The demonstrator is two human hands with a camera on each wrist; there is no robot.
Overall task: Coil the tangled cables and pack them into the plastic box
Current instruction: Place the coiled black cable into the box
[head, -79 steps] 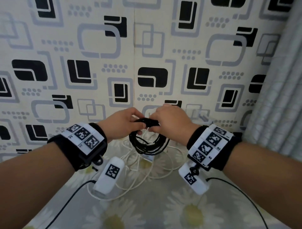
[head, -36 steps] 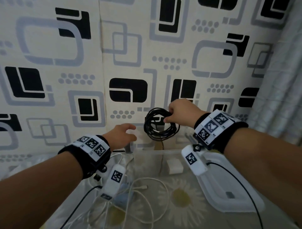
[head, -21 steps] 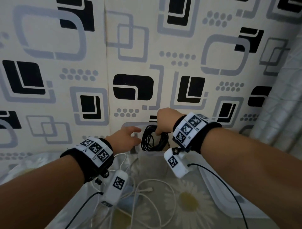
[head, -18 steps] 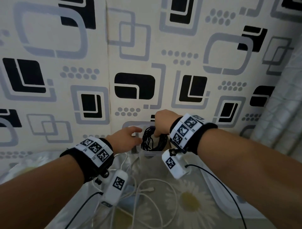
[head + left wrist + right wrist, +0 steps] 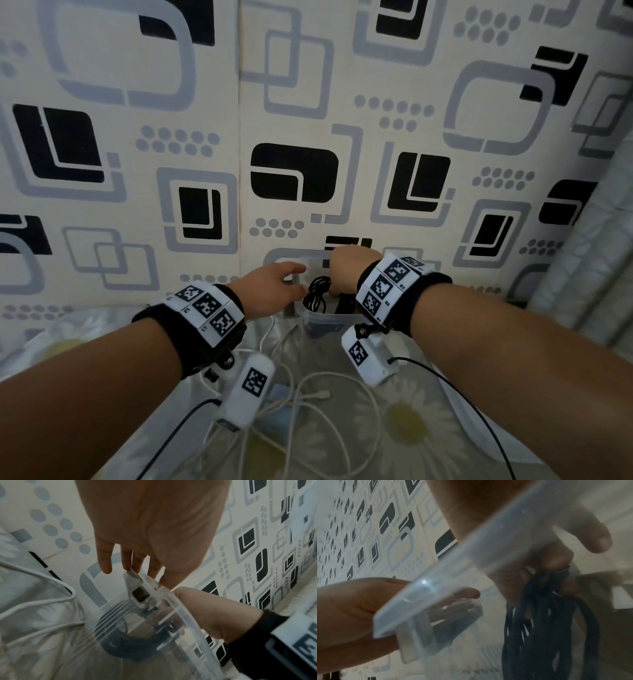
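Black cable coil (image 5: pixel 317 294): I lower it from above rim into plastic box (image 5: pixel 329 320), far centre. Right hand (image 5: pixel 346 274) grip clamped on coil. Left hand (image 5: pixel 270 291) fingers straight, steadying box latch. White cables (image 5: pixel 308 397) near, uncoiled; packing partly done.
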